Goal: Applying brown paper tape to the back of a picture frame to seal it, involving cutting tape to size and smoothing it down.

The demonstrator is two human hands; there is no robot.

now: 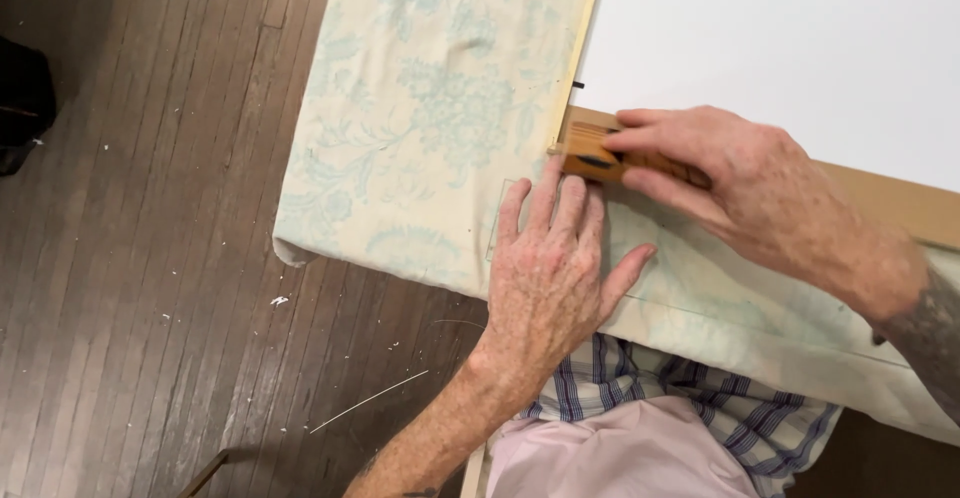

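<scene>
Dark plank floor (140, 258), speckled with pale debris, lies at left. A soft, floral-printed cloth (430, 108) covers the work surface and drapes over its near edge; it will likely shift unless pinned. The left hand (548, 268) lies flat on it, fingers spread. Just beyond, the right hand (735, 183) pinches a small wooden block (592, 158), apparently light and rigid, best gripped by its long sides. It sits against the corner of a white panel (790, 48) with a wooden edge strip (890, 198).

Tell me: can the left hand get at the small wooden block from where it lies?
Probably yes. The left hand lies flat on the patterned cloth, its fingertips just short of the wooden block. Only the right hand, already gripping the block, crowds it.
</scene>
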